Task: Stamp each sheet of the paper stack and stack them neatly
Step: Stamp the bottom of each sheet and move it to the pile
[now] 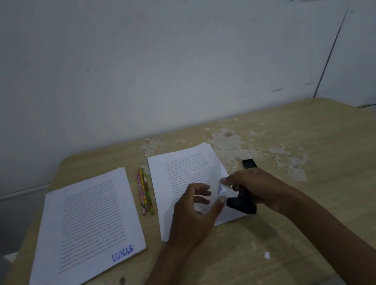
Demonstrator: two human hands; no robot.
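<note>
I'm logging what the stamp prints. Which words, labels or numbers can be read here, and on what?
"LUNAS": blue stamp on the top sheet of the left stack.
Blue stamp on the lifted sheet: partly hidden, unreadable.
Printed body text on both sheets: too blurred.
Patterned pencils: no legible text.

A plain office-like room: a worn wooden desk (pixel 287 213) against a bare, scuffed white wall (pixel 148 64), holding printed pages (pixel 86 227) and pencils (pixel 144 191).
</note>
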